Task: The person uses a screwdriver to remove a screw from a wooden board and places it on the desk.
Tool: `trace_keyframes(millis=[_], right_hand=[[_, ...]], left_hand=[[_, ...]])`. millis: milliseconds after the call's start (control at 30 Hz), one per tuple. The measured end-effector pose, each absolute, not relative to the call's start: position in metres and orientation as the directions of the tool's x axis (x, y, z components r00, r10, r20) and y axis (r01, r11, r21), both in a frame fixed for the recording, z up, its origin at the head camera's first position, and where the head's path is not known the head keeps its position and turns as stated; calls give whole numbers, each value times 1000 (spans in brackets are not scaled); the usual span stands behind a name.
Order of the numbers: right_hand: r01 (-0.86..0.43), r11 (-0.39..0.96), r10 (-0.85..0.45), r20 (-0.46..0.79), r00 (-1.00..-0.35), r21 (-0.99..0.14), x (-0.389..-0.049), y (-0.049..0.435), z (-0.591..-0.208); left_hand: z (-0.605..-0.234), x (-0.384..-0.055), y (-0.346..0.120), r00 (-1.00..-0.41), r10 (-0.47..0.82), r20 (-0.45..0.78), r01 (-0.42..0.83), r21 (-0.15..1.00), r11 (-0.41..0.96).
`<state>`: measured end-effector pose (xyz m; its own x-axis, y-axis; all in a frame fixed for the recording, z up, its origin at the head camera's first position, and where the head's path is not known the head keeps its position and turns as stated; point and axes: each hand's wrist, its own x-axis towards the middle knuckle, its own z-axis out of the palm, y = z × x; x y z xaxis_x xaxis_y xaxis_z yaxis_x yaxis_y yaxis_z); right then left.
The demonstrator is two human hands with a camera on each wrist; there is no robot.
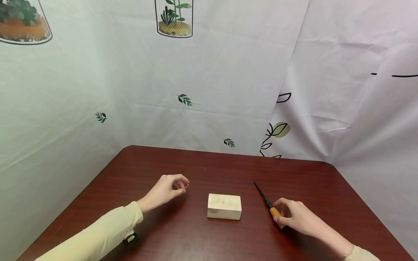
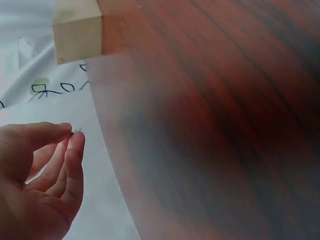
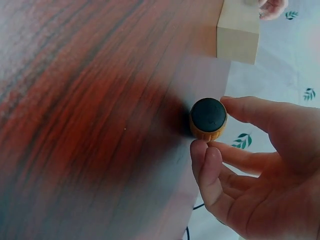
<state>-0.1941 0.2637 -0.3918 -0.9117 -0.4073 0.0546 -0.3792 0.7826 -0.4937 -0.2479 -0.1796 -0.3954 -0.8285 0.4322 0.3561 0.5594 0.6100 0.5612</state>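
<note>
My left hand is raised over the left part of the table, thumb and index fingertips together. They pinch a tiny thin piece, light-coloured in the head view and too small to name; just a dark tip shows in the left wrist view. On the right, my right hand holds a screwdriver by its orange handle, thumb on one side and fingers on the other. Its long dark shaft points away from me, and its black end cap faces the right wrist camera. Between the hands lies a pale wooden block, touched by neither.
The dark red-brown table has rounded far corners. White cloth with printed leaves and jars hangs behind it and at both sides. A small black object shows beneath my left sleeve.
</note>
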Motion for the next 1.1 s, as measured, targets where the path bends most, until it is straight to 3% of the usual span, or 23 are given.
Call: trace_keyframes(millis=[1100], right_hand=[[-404, 762, -439, 55, -897, -506, -194, 264, -393]], left_hand=[[-417, -254, -209, -846, 457, 273, 532, 405, 743]])
